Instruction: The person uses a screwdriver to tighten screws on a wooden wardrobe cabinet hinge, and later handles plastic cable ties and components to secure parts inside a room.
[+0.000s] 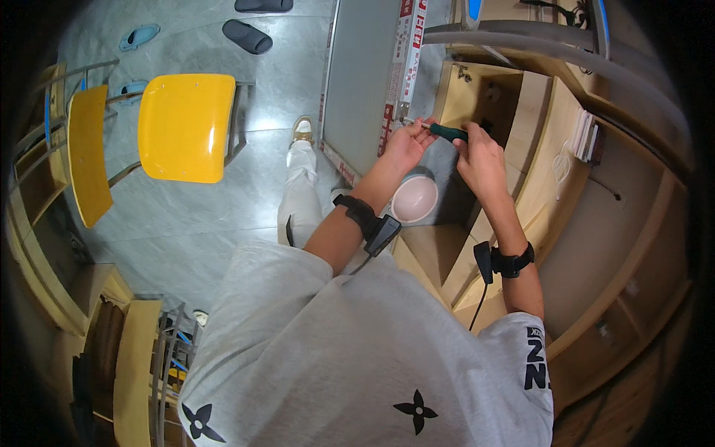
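A screwdriver with a dark green handle [448,133] lies crosswise between my hands, its thin shaft pointing left toward the edge of a grey cabinet door panel [359,82]. My right hand [482,160] is closed around the handle's right end. The fingers of my left hand [408,147] pinch at the shaft, close beside the panel's edge. Red and white printed tape runs along that edge. What the tip touches is too small to make out. Behind the hands, a wooden cabinet [484,97] stands open, with a metal hinge [464,73] on its inner wall.
A pink bowl [415,199] sits below my left forearm, by the cabinet. To the left are a yellow chair [186,127] and dark slippers [247,36] on the grey tiled floor. Books [588,141] and a white cable [561,167] lie on the right-hand shelving.
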Available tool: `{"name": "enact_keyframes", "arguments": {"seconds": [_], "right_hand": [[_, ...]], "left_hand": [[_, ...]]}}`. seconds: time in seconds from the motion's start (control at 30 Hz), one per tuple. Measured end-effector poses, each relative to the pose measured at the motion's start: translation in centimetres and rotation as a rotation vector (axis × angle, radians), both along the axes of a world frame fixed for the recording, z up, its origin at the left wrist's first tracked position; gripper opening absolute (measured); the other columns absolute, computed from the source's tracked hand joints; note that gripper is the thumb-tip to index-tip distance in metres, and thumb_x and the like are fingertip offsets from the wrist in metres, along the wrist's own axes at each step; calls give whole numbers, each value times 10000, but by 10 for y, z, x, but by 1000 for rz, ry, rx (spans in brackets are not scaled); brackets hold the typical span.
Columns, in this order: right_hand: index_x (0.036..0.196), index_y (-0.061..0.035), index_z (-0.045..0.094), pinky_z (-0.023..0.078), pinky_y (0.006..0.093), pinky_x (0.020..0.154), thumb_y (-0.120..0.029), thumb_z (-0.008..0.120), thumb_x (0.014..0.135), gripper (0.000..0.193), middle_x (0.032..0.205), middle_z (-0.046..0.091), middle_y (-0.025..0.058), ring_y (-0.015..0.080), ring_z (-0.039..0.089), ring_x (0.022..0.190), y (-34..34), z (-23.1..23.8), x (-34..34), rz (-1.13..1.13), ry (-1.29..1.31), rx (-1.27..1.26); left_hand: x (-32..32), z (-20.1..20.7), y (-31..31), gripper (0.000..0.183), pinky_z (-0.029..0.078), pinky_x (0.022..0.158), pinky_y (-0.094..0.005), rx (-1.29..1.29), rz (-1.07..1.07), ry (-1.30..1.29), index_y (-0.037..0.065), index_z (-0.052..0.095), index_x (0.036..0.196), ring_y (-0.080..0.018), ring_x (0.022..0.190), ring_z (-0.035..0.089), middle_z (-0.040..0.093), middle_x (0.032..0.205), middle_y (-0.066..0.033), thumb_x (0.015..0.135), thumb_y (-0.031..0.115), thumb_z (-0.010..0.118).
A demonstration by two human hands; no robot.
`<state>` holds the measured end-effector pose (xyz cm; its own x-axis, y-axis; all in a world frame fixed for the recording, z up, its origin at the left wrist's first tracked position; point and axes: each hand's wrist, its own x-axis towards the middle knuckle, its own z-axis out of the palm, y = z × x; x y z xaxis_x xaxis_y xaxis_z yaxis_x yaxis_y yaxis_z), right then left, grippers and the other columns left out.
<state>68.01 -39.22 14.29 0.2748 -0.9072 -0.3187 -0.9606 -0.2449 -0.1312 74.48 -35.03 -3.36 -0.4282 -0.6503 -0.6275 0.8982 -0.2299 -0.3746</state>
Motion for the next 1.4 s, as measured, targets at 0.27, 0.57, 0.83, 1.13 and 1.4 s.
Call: {"name": "enact_keyframes", "arguments": {"seconds": [0.27,0.57,0.83,1.13,1.4], "right_hand": [[1048,-38,531,463,434,642,-189,581,814,283,795,594,197,377,583,747,-5,-9,3,90,171,134],[941,-26,599,468,351,466,-157,577,777,211,593,565,127,271,607,557,-28,-30,0,886,407,83],[820,45,612,429,309,472,-254,587,818,300,525,481,60,144,539,487,-43,-26,20,-547,-84,768],[1141,-18,547,476,321,518,-111,543,753,398,769,524,122,249,589,610,-1,-31,24,985,518,37],[1077,-6,592,443,318,485,-95,571,739,351,669,559,131,231,554,520,-27,-38,20,749,380,285]], "left_hand": [[-1,-15,5,78,425,947,-423,23,-58,-27,24,492,949,-272,1048,528,568,1058,-138,902,83,473],[39,-50,34,351,503,660,-321,-328,-499,-1551,-8,537,1046,-192,656,615,596,869,-117,738,102,662],[27,-60,38,533,466,684,-341,-411,-419,-1896,40,523,1158,-249,759,577,553,958,-129,652,35,689],[47,-40,35,667,403,897,-375,-570,-519,-1996,121,474,1262,-313,1050,491,499,1193,-110,641,80,713],[37,-48,32,672,440,848,-385,-611,-409,-2026,64,441,1279,-338,1044,522,502,1238,-157,653,50,686]]}}
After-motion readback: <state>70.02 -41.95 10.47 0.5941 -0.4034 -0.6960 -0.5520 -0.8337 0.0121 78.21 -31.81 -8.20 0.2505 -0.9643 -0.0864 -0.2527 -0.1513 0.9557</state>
